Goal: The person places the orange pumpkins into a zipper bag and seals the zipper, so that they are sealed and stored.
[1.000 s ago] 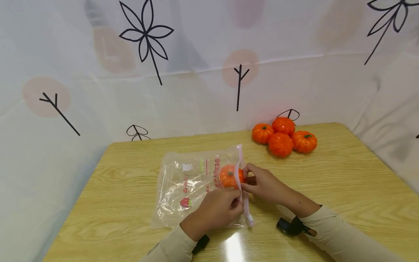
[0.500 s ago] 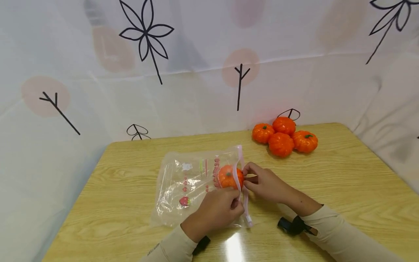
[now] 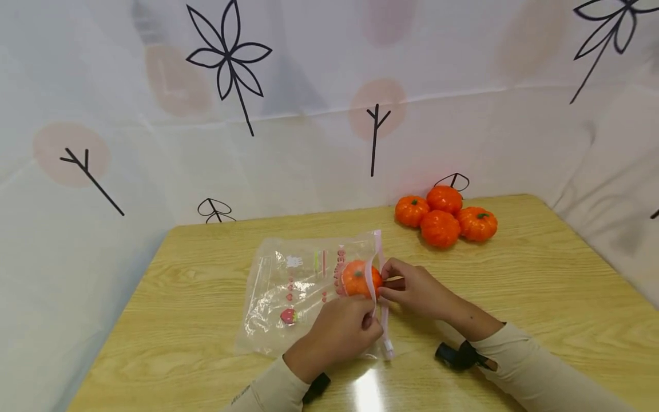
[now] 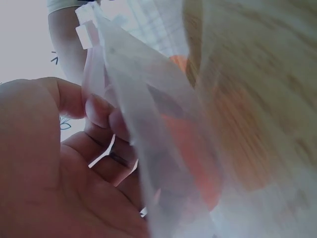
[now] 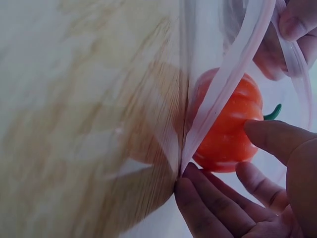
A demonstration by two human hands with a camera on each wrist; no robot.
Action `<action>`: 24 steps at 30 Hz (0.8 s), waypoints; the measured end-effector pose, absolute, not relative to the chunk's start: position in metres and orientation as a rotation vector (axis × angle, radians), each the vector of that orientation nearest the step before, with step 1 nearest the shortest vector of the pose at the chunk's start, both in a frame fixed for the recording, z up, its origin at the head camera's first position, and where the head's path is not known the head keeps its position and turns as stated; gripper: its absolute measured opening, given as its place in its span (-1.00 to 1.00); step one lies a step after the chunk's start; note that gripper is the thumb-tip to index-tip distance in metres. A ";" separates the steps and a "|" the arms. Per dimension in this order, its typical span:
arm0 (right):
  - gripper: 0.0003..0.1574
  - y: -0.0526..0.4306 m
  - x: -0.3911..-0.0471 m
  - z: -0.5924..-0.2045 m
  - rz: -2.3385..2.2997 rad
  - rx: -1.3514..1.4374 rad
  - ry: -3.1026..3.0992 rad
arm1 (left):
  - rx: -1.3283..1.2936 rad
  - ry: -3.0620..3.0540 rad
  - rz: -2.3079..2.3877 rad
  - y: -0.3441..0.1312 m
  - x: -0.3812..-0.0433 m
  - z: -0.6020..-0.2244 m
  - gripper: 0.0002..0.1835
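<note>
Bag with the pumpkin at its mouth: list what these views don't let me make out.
Head view: part of the bag is hidden under the left grip.
Head view: the red lettering is too small to read in full.
Left wrist view: the pumpkin is only a blurred orange patch behind cloudy plastic.
Right wrist view: the left grip is cut off by the right edge.

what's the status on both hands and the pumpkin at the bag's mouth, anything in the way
Left hand pinches clear bag at its mouth. Right hand holds orange pumpkin, partway in. Bag's pink edge lies across it, possibly in the way.
</note>
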State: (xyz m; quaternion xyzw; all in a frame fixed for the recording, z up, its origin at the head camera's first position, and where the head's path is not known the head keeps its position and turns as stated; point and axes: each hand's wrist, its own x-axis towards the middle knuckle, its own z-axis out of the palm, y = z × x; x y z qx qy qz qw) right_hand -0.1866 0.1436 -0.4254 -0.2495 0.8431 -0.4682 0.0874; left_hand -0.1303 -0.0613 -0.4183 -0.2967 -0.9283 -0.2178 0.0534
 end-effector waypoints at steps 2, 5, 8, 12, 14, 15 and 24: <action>-0.74 0.144 -0.187 -0.427 -1.388 -0.755 2.522 | -0.904 -2.817 -0.663 -0.062 -0.130 -0.419 -0.70; -0.74 0.143 -0.187 -0.427 -1.370 -0.757 2.536 | -0.907 -2.814 -0.672 -0.062 -0.131 -0.419 -0.69; -0.75 0.143 -0.187 -0.427 -1.345 -0.753 2.553 | -0.914 -2.820 -0.685 -0.062 -0.131 -0.419 -0.69; -0.77 0.142 -0.187 -0.426 -1.326 -0.768 2.558 | -0.920 -2.836 -0.698 -0.063 -0.131 -0.418 -0.69; -0.78 0.142 -0.187 -0.426 -1.318 -0.781 2.562 | -0.922 -2.846 -0.701 -0.063 -0.131 -0.417 -0.68; -0.78 0.142 -0.187 -0.426 -1.313 -0.792 2.567 | -0.921 -2.851 -0.703 -0.063 -0.130 -0.417 -0.68; -0.84 0.144 -0.190 -0.425 -1.277 -0.847 2.589 | -0.913 -2.870 -0.720 -0.063 -0.132 -0.417 -0.66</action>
